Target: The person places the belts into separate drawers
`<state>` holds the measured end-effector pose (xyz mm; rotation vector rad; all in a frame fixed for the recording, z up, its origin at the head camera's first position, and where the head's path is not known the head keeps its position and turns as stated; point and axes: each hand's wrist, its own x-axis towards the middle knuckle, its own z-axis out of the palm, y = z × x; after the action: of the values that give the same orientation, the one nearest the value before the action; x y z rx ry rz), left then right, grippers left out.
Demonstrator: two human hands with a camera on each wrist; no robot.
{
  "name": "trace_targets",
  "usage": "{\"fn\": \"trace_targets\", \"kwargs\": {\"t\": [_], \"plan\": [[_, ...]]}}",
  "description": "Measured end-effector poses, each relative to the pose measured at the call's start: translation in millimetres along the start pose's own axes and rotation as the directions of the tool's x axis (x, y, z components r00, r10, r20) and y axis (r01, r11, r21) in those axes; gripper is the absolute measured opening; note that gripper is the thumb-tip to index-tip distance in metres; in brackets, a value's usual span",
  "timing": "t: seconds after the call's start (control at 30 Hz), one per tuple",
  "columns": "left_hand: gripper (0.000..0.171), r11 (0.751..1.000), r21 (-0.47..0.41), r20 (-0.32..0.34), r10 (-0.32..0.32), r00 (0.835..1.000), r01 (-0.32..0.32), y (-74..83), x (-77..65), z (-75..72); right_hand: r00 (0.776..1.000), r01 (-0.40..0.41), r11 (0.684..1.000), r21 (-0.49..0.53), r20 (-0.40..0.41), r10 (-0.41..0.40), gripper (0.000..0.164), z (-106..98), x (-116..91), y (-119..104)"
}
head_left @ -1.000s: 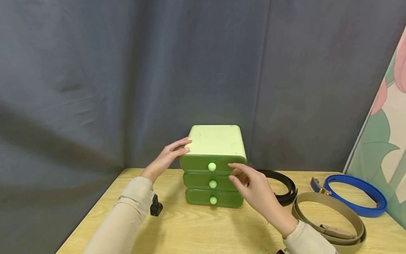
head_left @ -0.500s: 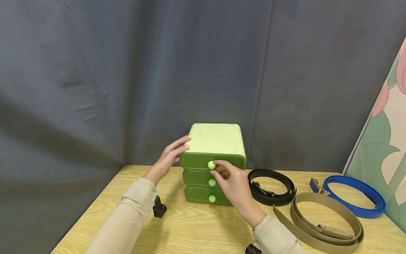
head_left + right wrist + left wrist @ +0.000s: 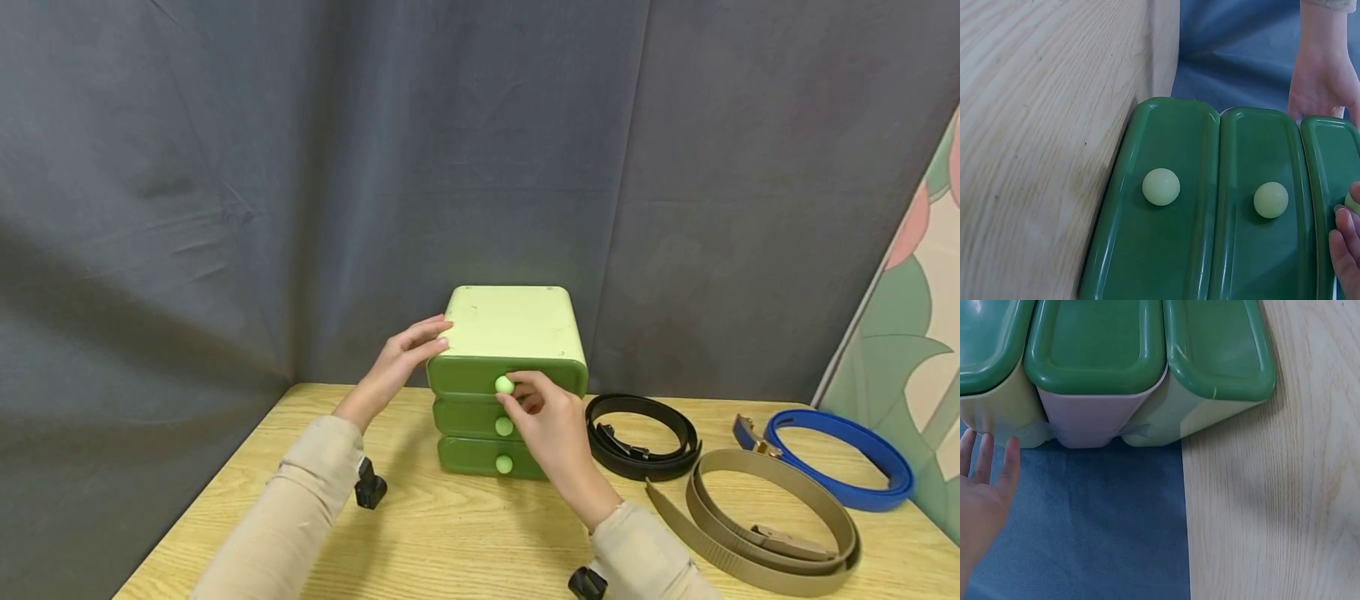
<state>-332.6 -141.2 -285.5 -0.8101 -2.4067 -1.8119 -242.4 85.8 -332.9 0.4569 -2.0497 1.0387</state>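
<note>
Your right hand (image 3: 558, 423) is pinching the pale-green knob (image 3: 504, 385) of the top drawer (image 3: 459, 375) at frame centre, while your left hand (image 3: 394, 360) is resting spread fingers against the upper left edge of the three-drawer cabinet (image 3: 517, 321); you seem to be securing the grip, and the next move would call for a straight pull with the cabinet steadied. The wood-grain tabletop (image 3: 465, 533) is filling the lower frame, with coiled tan (image 3: 795, 583), blue (image 3: 873, 502) and black belts (image 3: 637, 468) lying lower right. Beyond, a grey curtain (image 3: 480, 167) is hanging across the upper frame, beside a floral panel (image 3: 900, 354) at far right.
</note>
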Motion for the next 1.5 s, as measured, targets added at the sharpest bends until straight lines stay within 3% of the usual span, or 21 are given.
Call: {"fn": "trace_targets", "kwargs": {"t": [0.2,0.73,1.17,1.5], "plan": [[0.046,0.999,0.033,0.008,0.005,1.000,-0.005,-1.9,-0.3,-1.8,1.000,0.003,1.000,-0.004,-0.002,-0.003,0.023,-2.4,-5.7,-3.0],[0.046,0.997,0.079,0.068,0.015,0.998,-0.020,1.6,2.9,-5.3,0.990,0.136,0.990,0.021,-0.030,-0.135,0.029,-24.6,-26.4,-27.7],[0.045,0.997,0.070,0.064,0.021,0.998,-0.025,1.8,2.7,-5.6,0.966,0.259,0.963,0.078,-0.016,-0.259,0.031,-41.4,-48.1,-57.3],[0.044,0.998,0.056,0.073,0.027,0.997,-0.031,-0.2,3.3,-4.0,0.950,0.311,0.947,0.085,0.010,-0.313,0.036,-49.2,-64.7,-59.2]]}}
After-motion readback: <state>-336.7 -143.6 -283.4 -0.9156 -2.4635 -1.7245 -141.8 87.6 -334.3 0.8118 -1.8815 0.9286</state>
